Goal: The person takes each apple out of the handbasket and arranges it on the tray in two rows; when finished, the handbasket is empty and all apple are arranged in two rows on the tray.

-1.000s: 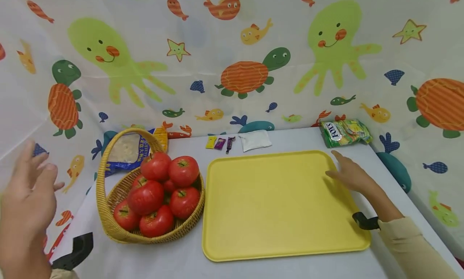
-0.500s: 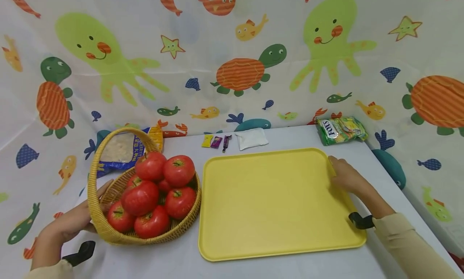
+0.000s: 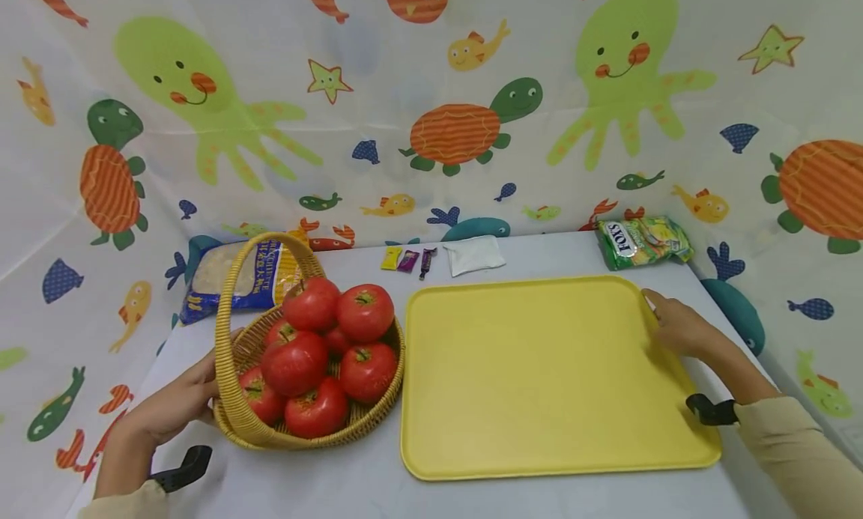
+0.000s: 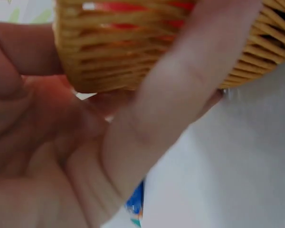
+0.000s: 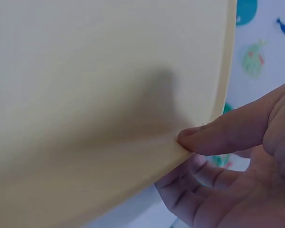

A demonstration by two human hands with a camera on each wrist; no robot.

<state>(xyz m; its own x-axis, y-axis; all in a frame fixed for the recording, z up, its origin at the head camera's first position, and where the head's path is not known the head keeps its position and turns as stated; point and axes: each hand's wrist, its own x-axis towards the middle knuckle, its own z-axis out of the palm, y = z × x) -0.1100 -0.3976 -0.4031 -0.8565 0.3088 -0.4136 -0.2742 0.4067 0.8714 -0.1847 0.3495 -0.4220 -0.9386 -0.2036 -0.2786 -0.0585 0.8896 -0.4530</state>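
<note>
A woven basket (image 3: 399, 362) with a tall arched handle stands on the left part of the table, filled with several red apples (image 3: 294, 363). My left hand (image 3: 171, 403) grips its left side; in the left wrist view the thumb (image 4: 156, 104) lies across the weave (image 4: 109, 61) and the other fingers are partly hidden behind the basket. Close to the basket's right lies a yellow rectangular tray (image 3: 546, 377). My right hand (image 3: 688, 328) pinches its right rim, the thumb (image 5: 204, 140) over the edge and the fingers underneath.
Behind the basket leans a blue and yellow food bag (image 3: 222, 272). Along the back lie small wrapped candies (image 3: 407, 261), a white packet (image 3: 474, 255) and a green FOX'S bag (image 3: 643, 242). A sea-animal curtain (image 3: 377, 152) encloses the white table (image 3: 350, 485).
My left hand, raised at the far left one second ago, has come down and taken hold of the basket. Basket and tray have both shifted to the right, along with my right hand.
</note>
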